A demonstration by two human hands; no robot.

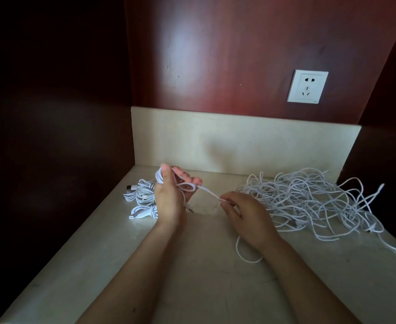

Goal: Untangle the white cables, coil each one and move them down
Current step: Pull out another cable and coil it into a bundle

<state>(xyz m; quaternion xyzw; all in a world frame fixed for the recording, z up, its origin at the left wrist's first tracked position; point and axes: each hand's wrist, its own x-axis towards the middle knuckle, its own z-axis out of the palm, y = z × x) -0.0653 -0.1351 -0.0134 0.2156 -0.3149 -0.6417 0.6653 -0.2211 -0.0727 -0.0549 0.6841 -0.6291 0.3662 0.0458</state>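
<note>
Coiling step — left hand [169,195] holds loops of one white cable [209,191], right hand [243,213] pinching its slack. Next: wind remainder, place beside coiled cables [142,199] — tangle [309,197] waits on tabletop [192,277].

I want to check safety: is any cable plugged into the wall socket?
No, the wall socket has bare holes, and no cable reaches up to it.
</note>
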